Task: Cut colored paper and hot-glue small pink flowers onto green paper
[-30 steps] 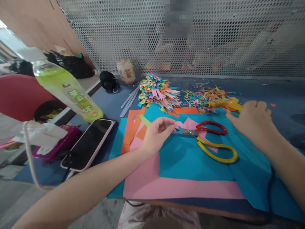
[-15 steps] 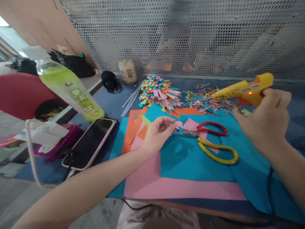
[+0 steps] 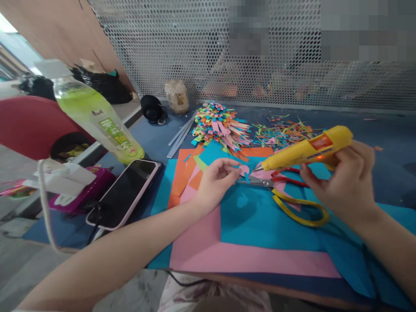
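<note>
Between the thumb and fingers of my left hand [image 3: 218, 185] is a small pink paper circle [image 3: 244, 170], with a little blue strip [image 3: 247, 178] at its edge. My right hand [image 3: 344, 186] grips a yellow glue gun [image 3: 302, 149], its orange light glowing. The metal nozzle points left and sits just right of the circle; whether they touch I cannot tell. Below both lies a pair of scissors [image 3: 260, 183] with one red and one yellow handle, resting on blue paper [image 3: 260, 225] and partly hidden by the gun and my right hand.
Behind my hands stands a cone of multicoloured paper strips [image 3: 221, 125], with paper scraps [image 3: 282, 132] to its right. Clear glue sticks [image 3: 182, 135] lie left of it. A phone [image 3: 125, 195], a leaning drink bottle [image 3: 97, 117] and a purple device [image 3: 81, 190] occupy the left side.
My right hand has brought the glue gun left and toward me, from over by the scraps to beside the pink circle. My left hand has stayed almost still, holding the circle.
</note>
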The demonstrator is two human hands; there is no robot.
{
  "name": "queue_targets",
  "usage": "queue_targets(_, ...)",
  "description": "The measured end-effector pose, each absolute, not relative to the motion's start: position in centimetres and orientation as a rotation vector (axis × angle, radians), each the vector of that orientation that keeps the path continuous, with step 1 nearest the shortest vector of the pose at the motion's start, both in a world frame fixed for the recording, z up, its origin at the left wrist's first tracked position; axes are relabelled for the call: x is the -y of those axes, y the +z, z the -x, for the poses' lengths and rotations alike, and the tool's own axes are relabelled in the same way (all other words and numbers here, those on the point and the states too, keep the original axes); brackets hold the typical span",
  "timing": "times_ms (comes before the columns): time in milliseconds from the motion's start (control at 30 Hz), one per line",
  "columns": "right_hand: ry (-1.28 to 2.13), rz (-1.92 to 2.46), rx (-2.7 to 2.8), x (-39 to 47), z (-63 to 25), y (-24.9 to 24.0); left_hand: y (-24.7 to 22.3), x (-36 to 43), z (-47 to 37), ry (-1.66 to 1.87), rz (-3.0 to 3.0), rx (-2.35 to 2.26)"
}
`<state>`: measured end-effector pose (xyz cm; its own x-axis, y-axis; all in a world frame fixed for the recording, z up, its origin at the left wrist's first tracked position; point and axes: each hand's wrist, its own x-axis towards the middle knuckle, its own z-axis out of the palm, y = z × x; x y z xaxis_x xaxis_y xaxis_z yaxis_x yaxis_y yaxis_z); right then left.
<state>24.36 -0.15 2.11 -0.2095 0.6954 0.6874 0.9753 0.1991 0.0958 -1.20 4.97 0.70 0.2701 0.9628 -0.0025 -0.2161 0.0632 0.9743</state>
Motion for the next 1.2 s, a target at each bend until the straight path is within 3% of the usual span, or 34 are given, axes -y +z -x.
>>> queue_targets(367, -0.954, 1.188, 1.986, -0.6, -24.0, 1.6, 0.3, -5.0, 1.1, 1.058, -1.116, -0.811)
queue_targets(1200, -0.885, 1.307, 2.014, 0.0, -23.6, 1.9, 0.8, -4.9, 1.1, 1.076, -1.124, -0.834)
